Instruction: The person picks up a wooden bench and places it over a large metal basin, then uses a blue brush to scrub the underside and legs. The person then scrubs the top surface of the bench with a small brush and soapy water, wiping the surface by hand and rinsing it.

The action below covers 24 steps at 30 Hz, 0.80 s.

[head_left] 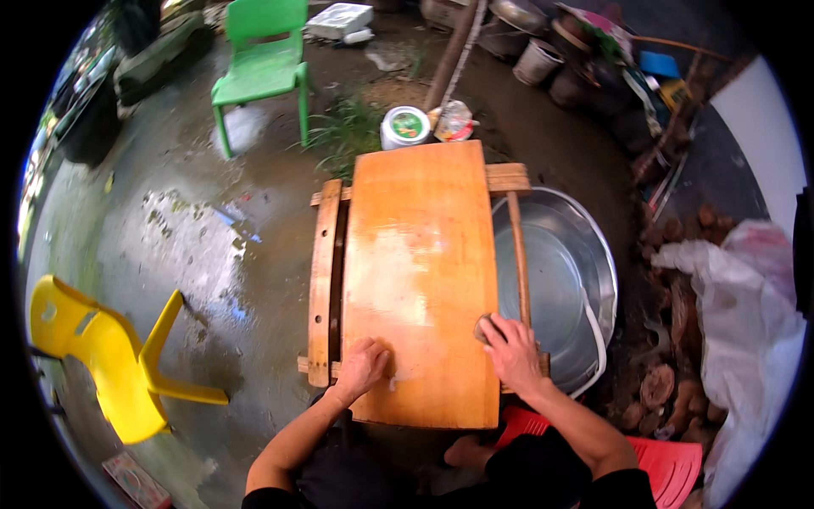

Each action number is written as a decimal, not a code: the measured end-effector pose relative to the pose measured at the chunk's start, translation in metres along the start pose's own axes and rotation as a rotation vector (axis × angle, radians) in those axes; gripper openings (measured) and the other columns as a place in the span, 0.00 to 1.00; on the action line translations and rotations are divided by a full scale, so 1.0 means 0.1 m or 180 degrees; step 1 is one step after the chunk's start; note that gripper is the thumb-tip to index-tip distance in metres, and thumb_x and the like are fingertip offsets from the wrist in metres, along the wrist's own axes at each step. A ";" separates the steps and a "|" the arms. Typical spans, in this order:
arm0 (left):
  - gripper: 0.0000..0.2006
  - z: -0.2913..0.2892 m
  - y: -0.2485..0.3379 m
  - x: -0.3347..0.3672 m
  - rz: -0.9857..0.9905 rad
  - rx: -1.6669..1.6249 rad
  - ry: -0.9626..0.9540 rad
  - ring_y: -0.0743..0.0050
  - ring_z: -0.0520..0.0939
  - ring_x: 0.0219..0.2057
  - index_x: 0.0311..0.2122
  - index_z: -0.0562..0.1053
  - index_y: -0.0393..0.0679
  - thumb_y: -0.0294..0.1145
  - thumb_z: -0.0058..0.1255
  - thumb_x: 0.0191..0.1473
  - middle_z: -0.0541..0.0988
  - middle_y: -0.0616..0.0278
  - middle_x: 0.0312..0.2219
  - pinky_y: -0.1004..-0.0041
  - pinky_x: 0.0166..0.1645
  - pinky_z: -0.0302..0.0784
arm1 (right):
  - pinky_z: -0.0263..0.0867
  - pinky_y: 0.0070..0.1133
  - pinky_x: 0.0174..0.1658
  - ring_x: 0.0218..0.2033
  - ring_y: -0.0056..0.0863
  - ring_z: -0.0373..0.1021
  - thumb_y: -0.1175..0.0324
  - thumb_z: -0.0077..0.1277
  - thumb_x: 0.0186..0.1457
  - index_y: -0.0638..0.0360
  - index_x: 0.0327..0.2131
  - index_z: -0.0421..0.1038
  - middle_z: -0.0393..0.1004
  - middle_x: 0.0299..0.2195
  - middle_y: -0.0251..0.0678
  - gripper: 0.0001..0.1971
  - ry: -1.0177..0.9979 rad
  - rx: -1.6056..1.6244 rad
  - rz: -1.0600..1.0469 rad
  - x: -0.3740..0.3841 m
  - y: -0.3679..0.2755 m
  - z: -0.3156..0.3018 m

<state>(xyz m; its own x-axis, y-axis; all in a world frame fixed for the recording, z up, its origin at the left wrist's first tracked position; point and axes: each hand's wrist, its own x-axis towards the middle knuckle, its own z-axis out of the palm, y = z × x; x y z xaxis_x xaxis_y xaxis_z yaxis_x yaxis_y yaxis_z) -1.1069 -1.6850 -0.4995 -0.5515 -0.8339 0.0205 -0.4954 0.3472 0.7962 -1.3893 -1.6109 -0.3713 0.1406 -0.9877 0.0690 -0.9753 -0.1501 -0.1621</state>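
Wooden board (420, 271) lies across a frame (325, 280), likely to make a raised work surface. Left hand (363, 366) rests curled on its near edge; right hand (511, 349) presses something small and brown there, basin (564, 288) just beyond.

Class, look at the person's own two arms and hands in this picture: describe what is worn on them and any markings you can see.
Both forearms are bare. The left hand and the right hand wear no gloves, and no rings, watch or markings can be made out. Black short sleeves cover the upper arms at the lower edge of the picture.
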 end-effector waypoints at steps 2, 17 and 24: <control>0.08 -0.05 -0.02 -0.02 0.0257 0.0143 0.0165 0.52 0.73 0.39 0.32 0.73 0.41 0.32 0.55 0.48 0.74 0.53 0.36 0.58 0.44 0.67 | 0.58 0.36 0.52 0.51 0.41 0.61 0.72 0.53 0.47 0.52 0.53 0.64 0.63 0.53 0.39 0.27 -0.0187 -0.0001 -0.0612 0.16 -0.12 0.17; 0.23 0.06 -0.34 -0.14 -0.0081 0.0099 0.0328 0.57 0.68 0.53 0.51 0.68 0.44 0.35 0.55 0.49 0.69 0.55 0.51 0.63 0.55 0.61 | 0.63 0.35 0.52 0.52 0.36 0.62 0.66 0.46 0.56 0.45 0.51 0.66 0.63 0.55 0.33 0.18 -0.0565 -0.0909 0.0034 2.65 -0.27 1.38; 0.22 0.02 -0.43 0.27 -0.0487 -0.0834 0.1251 0.43 0.68 0.52 0.52 0.62 0.35 0.23 0.48 0.52 0.65 0.41 0.52 0.59 0.58 0.62 | 0.60 0.33 0.55 0.52 0.37 0.62 0.74 0.52 0.46 0.50 0.52 0.66 0.64 0.53 0.38 0.26 -0.1040 0.0522 -0.1541 1.56 -0.67 1.17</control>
<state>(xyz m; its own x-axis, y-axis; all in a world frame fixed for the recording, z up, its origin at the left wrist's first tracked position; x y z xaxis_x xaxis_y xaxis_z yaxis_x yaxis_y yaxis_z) -1.1014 -1.7215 -0.5345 -0.1659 -0.9831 0.0778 -0.3376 0.1308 0.9321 -1.2824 -1.7604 -0.4646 0.6321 -0.7641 -0.1290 -0.7522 -0.5650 -0.3392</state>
